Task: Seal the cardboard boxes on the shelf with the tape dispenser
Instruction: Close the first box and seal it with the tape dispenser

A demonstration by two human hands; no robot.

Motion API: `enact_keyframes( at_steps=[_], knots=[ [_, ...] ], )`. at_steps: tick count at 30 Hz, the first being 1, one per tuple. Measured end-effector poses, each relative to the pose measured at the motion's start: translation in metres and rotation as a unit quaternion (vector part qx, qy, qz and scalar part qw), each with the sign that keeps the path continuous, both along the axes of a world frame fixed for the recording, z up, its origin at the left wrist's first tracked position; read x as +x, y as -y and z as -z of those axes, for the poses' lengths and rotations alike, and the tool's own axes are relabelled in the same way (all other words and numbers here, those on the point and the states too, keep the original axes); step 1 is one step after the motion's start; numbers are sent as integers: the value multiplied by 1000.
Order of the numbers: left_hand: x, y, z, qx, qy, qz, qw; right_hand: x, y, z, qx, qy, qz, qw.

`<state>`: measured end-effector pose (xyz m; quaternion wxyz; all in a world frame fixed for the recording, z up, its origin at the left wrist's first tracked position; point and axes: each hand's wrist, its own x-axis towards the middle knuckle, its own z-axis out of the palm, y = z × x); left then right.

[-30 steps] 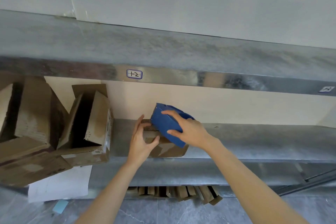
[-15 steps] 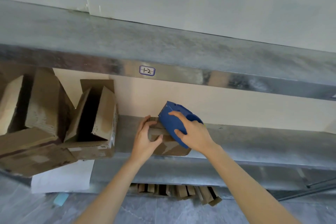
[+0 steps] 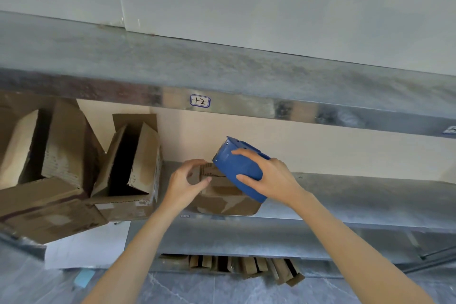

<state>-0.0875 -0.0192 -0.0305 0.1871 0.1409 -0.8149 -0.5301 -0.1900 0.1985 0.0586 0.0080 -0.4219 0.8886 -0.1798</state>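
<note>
Shelf (image 3: 345, 200): hands and blue dispenser (image 3: 238, 168) hide box (image 3: 222, 197) top.

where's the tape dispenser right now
In the head view it's just right of centre: the blue tape dispenser is held in the right hand, pressed on the small cardboard box on the shelf.

Blue tape dispenser (image 3: 238, 168), brown cardboard boxes (image 3: 133, 168), grey metal shelf (image 3: 357, 200)

Both bare forearms reach up and forward. The left hand (image 3: 183, 181) is cupped, its fingers curled and the thumb pointing to the right. The right hand (image 3: 270, 176) grips with spread fingers, palm turned down-left.
</note>
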Motion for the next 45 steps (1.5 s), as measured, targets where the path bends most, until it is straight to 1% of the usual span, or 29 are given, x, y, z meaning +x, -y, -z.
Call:
enact_keyframes(
  at_steps=[2, 5, 7, 12, 18, 27, 33, 37, 42, 45],
  knots=[
    [-2, 7, -12, 8, -5, 11, 1000, 2, -3, -1, 0, -3, -26, 1000],
    [-6, 14, -35, 6, -10, 50, 999, 5, -6, 2, 19, -43, -73, 996],
    [-10, 18, -47, -4, 4, 83, 997, 8, -8, 1, 32, -64, -91, 993],
    [-16, 22, -63, -7, 67, 168, 983, 12, -8, -7, 35, -84, -104, 990],
    [-16, 18, -68, 29, 106, 198, 974, 14, -10, -8, 25, -92, -109, 989],
    [-18, 13, -62, 36, 121, 210, 969, 17, -16, -9, 25, -99, -112, 988],
    [-19, 6, -60, 69, 108, 189, 973, 19, -18, -10, 18, -88, -110, 990],
    [-17, 4, -52, 96, 99, 169, 976, 22, -18, -12, 16, -59, -112, 992],
    [-15, 3, -46, 118, 76, 145, 979, 21, -17, -19, 18, 18, -112, 993],
    [-16, 3, -49, 114, 59, 131, 983, 20, -17, -20, 27, 52, -125, 990]
  ],
)
